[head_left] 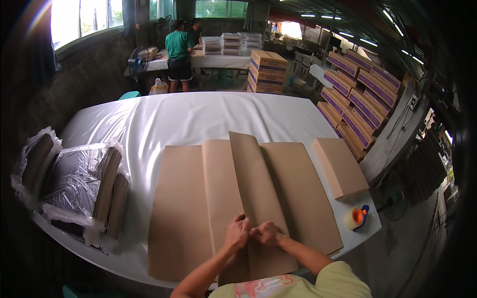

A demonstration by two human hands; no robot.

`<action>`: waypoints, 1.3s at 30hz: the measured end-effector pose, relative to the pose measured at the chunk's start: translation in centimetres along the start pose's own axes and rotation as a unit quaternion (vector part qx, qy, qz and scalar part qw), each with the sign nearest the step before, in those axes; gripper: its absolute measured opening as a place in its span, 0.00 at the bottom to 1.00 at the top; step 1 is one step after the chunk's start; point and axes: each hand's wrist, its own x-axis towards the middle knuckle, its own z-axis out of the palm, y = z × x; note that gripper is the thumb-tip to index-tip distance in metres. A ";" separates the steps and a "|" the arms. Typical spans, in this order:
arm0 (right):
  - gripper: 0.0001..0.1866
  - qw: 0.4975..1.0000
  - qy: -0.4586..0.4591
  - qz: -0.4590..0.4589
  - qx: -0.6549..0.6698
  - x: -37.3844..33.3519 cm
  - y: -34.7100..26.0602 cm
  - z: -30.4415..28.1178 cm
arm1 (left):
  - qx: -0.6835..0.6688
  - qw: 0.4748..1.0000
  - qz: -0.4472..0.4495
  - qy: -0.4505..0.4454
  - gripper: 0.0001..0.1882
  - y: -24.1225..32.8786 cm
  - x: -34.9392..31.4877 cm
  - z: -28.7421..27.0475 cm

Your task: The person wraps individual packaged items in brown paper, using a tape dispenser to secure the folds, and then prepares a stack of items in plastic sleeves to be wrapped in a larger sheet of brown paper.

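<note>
Brown kraft paper (179, 208) lies spread in front of me, with several sheets underneath reaching out to both sides. Over its middle, a folded flap (251, 169) stands partly raised, its far corner lifted. My left hand (237, 232) pinches the flap's near edge with closed fingers. Right beside it, my right hand (266, 233) is curled closed on the same brown paper, knuckles up. Exactly where the fingertips press is hidden. A brown paper-wrapped package (340, 168) sits to the right of the sheets, and a tape dispenser (356, 217) with an orange hub stands nearer me.
Plastic-wrapped stacks of board (79, 181) occupy the left of the white-covered table (198, 111). Cartons (348, 104) with purple bands are piled behind on the right, more (267, 72) at centre back. A person in green (179, 49) stands at a far table, another person beyond.
</note>
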 end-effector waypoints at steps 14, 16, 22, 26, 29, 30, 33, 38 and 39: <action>0.12 0.998 0.016 0.009 0.068 -0.5 -0.5 -0.5 | 0.050 0.995 0.051 0.064 0.13 -1.3 1.6 -0.9; 0.13 0.995 0.027 0.010 0.097 -0.6 0.0 -0.4 | 0.057 0.995 0.051 0.064 0.13 -1.3 1.6 -0.8; 0.19 0.902 0.087 0.163 0.390 0.4 -0.5 -1.2 | 0.046 0.994 0.067 0.072 0.13 -2.2 1.6 -0.8; 0.13 0.961 0.243 0.002 0.131 4.1 -0.1 -2.1 | 0.040 0.995 0.062 0.066 0.12 -2.0 1.5 -0.7; 0.09 0.964 0.235 -0.124 -0.021 8.6 -0.5 -3.6 | 0.058 0.994 0.059 0.068 0.12 -1.7 1.3 -0.9; 0.08 0.966 0.205 -0.144 -0.059 9.3 -0.2 -3.6 | 0.066 0.994 0.061 0.068 0.11 -1.6 1.2 -0.8; 0.07 0.945 0.124 -0.265 -0.143 11.4 2.3 -2.4 | 0.068 0.992 0.075 0.072 0.12 -1.2 1.2 -0.5; 0.14 0.939 0.145 -0.290 -0.118 11.6 4.0 -0.1 | 0.103 0.986 0.088 0.098 0.12 -1.9 0.9 0.3; 0.14 0.942 0.128 -0.289 -0.115 11.8 4.3 0.0 | 0.100 0.985 0.092 0.102 0.11 -2.0 0.9 0.4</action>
